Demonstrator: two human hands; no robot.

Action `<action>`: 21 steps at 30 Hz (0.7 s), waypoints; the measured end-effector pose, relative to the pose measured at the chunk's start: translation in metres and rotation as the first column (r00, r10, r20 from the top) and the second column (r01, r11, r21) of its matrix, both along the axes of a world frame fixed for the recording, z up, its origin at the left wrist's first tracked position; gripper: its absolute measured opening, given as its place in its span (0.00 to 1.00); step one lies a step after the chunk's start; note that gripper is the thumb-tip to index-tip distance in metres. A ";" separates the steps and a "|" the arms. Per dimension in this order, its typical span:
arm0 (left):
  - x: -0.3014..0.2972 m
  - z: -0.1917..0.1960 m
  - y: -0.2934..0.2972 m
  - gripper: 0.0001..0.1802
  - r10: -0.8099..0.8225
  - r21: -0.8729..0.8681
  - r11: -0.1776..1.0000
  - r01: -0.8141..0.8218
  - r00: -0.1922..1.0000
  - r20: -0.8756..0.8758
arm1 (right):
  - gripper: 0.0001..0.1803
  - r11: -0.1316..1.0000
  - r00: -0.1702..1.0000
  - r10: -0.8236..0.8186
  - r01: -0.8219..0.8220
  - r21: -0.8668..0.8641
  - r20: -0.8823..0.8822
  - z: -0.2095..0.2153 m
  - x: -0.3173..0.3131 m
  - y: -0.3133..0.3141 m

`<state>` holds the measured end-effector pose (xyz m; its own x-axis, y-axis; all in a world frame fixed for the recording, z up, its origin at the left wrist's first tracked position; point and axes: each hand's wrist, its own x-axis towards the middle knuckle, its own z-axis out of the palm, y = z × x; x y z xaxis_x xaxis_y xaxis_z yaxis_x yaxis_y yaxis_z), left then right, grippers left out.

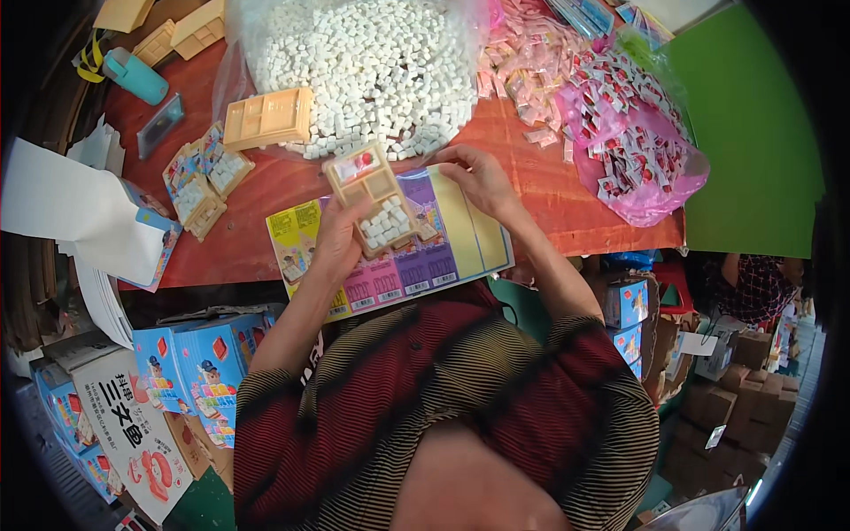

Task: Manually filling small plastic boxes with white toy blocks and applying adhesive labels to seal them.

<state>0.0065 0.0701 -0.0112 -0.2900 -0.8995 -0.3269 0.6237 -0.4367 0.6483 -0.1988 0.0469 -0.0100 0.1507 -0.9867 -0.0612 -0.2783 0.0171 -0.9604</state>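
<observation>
A small tan compartment tray [384, 183] rests in the grip of my left hand [339, 237]. One end compartment carries a red-and-white sachet [361, 163], and small white cubes [385, 223] fill the other end; the middle compartments show bare. Beneath the tray lies a colourful printed card sheet [465, 241] with yellow, pink and purple panels, reaching over the table's near edge. My right hand [485, 188] is by the sheet's far edge, its fingers curled together; what they hold, if anything, cannot be made out. A large heap of white cubes [372, 75] lies just beyond both hands.
On the red table [522, 212], pink packets [531, 57] and a pink bag of sachets [646, 146] sit right. A tan tray [267, 118], filled trays [202, 181], a phone-like slab [160, 126] and a teal bottle [135, 77] are left. Blue cartons [199, 367] stand below.
</observation>
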 end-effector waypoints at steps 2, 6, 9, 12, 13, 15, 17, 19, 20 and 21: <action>0.001 -0.004 0.009 0.19 0.001 0.030 1.000 -0.002 0.999 0.050 | 0.12 0.979 0.953 -0.013 -0.050 -0.199 -0.303 -0.005 -0.008 0.002; -0.001 -0.013 0.021 0.18 0.007 0.033 0.999 -0.009 0.999 0.046 | 0.16 0.921 0.659 -0.140 -0.187 -0.341 -0.739 -0.001 0.002 0.012; 0.003 -0.013 0.025 0.17 0.066 0.079 0.995 -0.065 0.998 -0.011 | 0.17 0.921 0.697 -0.107 -0.199 -0.335 -0.709 0.001 -0.004 0.016; 0.005 -0.013 0.025 0.18 0.014 0.051 0.999 -0.014 1.000 0.011 | 0.16 0.804 0.683 -0.151 -0.336 -0.491 -0.715 0.000 0.002 0.010; 0.004 -0.012 0.024 0.19 0.012 0.062 0.998 -0.011 1.000 -0.005 | 0.16 0.805 0.683 -0.151 -0.334 -0.490 -0.714 -0.002 0.005 0.009; 0.004 -0.012 0.024 0.19 0.013 0.072 0.997 -0.012 1.000 -0.020 | 0.16 0.859 0.673 -0.049 -0.348 -0.375 -0.738 -0.006 0.011 0.007; 0.004 -0.012 0.025 0.18 0.049 0.060 0.997 -0.047 0.998 -0.035 | 0.15 0.863 0.683 -0.046 -0.340 -0.373 -0.729 -0.004 0.013 0.007; 0.003 -0.010 0.026 0.18 0.062 0.074 0.996 -0.059 0.997 -0.044 | 0.14 0.848 0.747 -0.070 -0.305 -0.434 -0.661 -0.007 0.012 0.013; 0.003 -0.009 0.026 0.18 0.070 0.088 0.994 -0.065 0.996 -0.055 | 0.14 0.846 0.747 -0.068 -0.309 -0.435 -0.661 -0.009 0.012 0.016; 0.003 -0.010 0.026 0.18 0.073 0.086 0.994 -0.067 0.996 -0.057 | 0.14 0.831 0.757 -0.091 -0.301 -0.469 -0.647 -0.010 0.012 0.020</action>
<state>0.0097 0.0966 -0.0214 -0.2486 -0.8882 -0.3863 0.6913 -0.4421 0.5716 -0.1871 0.0667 -0.0202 0.3752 -0.8669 0.3283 -0.7726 -0.4881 -0.4060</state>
